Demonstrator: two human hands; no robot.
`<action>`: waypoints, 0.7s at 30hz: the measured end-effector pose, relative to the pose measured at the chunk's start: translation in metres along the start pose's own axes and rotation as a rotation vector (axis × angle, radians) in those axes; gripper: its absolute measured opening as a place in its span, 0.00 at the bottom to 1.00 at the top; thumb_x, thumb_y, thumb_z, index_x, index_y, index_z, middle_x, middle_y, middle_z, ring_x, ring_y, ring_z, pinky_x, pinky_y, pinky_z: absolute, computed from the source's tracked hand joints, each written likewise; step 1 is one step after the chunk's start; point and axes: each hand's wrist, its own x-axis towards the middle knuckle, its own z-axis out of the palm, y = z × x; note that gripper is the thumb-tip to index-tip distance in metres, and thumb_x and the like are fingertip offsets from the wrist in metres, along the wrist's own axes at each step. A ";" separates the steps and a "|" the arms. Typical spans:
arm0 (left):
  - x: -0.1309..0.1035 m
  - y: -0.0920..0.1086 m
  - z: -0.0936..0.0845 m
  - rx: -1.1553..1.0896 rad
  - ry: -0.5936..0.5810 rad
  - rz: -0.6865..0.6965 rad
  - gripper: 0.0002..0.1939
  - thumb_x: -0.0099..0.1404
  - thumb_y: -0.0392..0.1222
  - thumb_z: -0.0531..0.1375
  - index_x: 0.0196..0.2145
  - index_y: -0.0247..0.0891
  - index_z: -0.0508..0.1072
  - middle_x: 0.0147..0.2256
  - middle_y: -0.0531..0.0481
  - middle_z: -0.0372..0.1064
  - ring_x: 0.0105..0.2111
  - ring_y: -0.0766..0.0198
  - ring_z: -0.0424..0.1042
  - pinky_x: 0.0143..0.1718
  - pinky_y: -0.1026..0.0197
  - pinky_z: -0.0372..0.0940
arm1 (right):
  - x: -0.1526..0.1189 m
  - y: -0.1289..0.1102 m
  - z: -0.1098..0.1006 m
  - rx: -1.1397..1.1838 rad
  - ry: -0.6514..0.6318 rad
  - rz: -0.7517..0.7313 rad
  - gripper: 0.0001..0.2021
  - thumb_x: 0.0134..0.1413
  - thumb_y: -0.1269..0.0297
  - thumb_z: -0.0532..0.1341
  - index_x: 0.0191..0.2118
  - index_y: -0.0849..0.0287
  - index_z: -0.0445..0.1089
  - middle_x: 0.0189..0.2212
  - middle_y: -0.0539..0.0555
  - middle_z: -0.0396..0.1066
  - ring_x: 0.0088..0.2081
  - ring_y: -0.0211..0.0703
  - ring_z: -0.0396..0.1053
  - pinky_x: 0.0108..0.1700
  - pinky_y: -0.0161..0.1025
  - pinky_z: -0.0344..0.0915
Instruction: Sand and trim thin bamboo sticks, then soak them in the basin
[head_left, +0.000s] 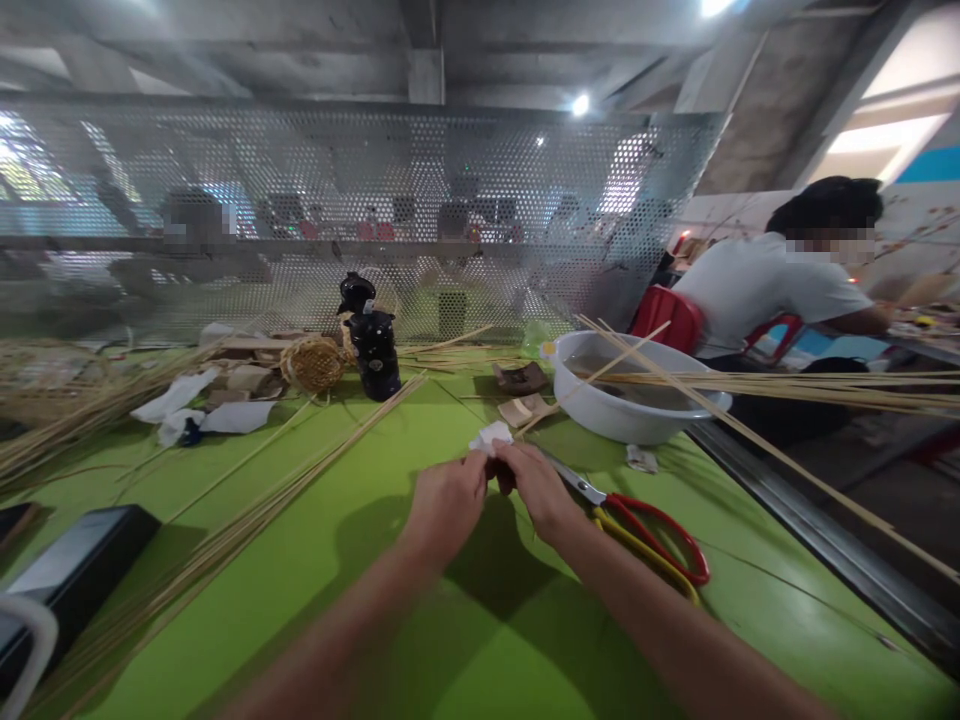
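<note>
A small crumpled white piece, paper or tissue (492,436), is pinched between my two hands above the green table (360,560). My left hand (448,500) is closed on its left side, fingertips mostly hidden. My right hand (531,484) closes on it from the right, touching the left one. Just beside my right forearm lie large scissors (592,492) with one red and one yellow handle, partly covered by my hand and arm. Beyond my hands are a folded tan piece of cardboard (523,409) and a dark brown piece (520,378).
A white basin (637,410) of water stands at right, long strips (810,385) across it. More strips (300,470) lie at left, near a black bottle (375,355), a woven basket (313,364) and a black box (82,575). A perforated metal screen (450,220) edges the back; a person (757,285) sits at right.
</note>
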 end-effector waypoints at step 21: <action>0.001 0.003 -0.001 0.015 -0.045 -0.015 0.17 0.72 0.42 0.44 0.36 0.39 0.70 0.22 0.52 0.67 0.20 0.67 0.62 0.24 0.64 0.50 | 0.011 -0.005 -0.015 0.143 0.058 0.050 0.16 0.49 0.52 0.58 0.20 0.59 0.67 0.17 0.48 0.61 0.20 0.36 0.53 0.24 0.36 0.51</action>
